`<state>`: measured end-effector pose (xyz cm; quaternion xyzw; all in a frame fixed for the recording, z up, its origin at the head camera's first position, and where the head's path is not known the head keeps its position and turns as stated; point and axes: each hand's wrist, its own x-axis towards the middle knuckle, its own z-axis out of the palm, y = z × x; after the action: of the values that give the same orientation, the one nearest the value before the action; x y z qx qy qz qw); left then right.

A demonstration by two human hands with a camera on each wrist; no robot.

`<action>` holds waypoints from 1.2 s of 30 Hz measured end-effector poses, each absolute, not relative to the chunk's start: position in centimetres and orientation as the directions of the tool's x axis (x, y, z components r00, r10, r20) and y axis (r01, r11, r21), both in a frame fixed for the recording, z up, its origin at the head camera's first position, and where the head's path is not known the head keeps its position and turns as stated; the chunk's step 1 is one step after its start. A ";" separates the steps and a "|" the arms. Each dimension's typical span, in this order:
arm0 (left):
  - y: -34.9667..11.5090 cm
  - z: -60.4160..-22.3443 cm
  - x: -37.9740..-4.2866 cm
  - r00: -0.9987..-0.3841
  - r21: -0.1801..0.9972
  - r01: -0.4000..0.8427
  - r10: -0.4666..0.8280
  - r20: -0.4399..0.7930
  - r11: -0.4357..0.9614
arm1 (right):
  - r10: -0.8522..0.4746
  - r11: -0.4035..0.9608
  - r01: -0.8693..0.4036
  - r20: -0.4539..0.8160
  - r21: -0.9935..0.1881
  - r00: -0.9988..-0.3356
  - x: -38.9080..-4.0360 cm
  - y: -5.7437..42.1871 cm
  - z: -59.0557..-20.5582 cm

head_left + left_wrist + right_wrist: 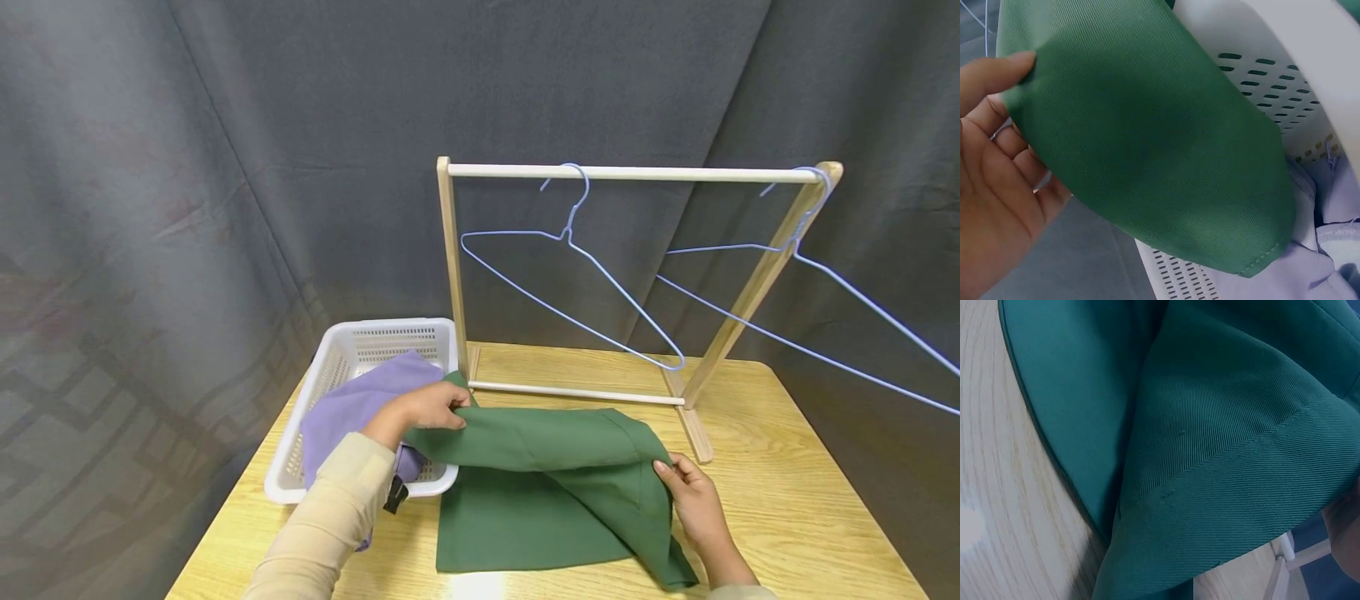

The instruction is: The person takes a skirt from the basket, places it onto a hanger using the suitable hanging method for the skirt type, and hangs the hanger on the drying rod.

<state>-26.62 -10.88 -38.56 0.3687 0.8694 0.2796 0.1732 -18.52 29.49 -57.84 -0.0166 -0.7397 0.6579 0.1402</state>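
A green cloth garment (540, 508) with stitched seams is stretched between both hands, its lower part lying on the table. My left hand (429, 410) pinches its upper left part near the basket rim; in the left wrist view the thumb lies over the green fabric (1147, 125) with the fingers behind it. At the other end, my right hand (693, 498) grips the edge between thumb and fingers. The right wrist view is mostly filled by the seamed green fabric (1229, 462), and only a bit of that hand (1344, 528) shows there.
A white perforated basket (281, 467) with a purple cloth (352, 400) inside stands left on the wooden table (810, 500). Behind the garment is a wooden rack (452, 267), its rail holding a blue wire hanger (630, 302) and, further right, another hanger (862, 292).
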 end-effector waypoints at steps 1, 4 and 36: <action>-10.9 -38.5 -26.6 -0.676 0.602 0.545 0.731 -0.097 0.584 | 0.215 0.134 -0.156 0.183 -0.979 -0.959 -18.5 29.5 -57.9; -11.0 -38.6 -26.8 -0.702 0.554 0.558 0.707 -0.081 0.618 | 0.243 0.140 -0.140 0.171 -0.980 -0.955 -18.7 29.6 -58.1; -7.8 -39.1 -27.7 -0.730 0.224 0.611 0.431 0.530 0.759 | 0.375 0.176 -0.003 0.070 -0.984 -0.924 -19.6 31.6 -57.1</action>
<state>-27.66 -7.80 -39.11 0.2865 0.9093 0.1957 -0.2299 -19.58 31.59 -57.09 -0.1238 -0.7521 0.6297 0.1499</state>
